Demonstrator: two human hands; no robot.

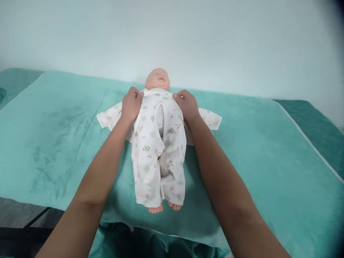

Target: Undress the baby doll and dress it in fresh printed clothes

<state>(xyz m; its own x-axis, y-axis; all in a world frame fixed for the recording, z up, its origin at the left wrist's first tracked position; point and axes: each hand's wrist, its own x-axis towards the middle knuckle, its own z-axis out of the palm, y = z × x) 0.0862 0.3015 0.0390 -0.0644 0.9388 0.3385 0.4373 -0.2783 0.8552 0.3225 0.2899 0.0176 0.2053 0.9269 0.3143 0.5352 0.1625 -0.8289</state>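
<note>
A baby doll point(158, 79) lies on its back on a teal towel point(61, 136), head away from me, bare feet toward me. It wears a white printed romper point(150, 150), whose front gapes open at the chest. My left hand point(131, 104) is closed on the romper's fabric at the doll's left-side shoulder in view. On the other shoulder, my right hand point(187, 104) pinches the romper's collar edge. Both sleeves lie spread flat to the sides.
The towel covers a table that reaches to a pale wall point(188, 36) behind. A darker teal cover point(317, 129) shows at the right. Dark floor and a table leg point(34, 222) appear at the lower left.
</note>
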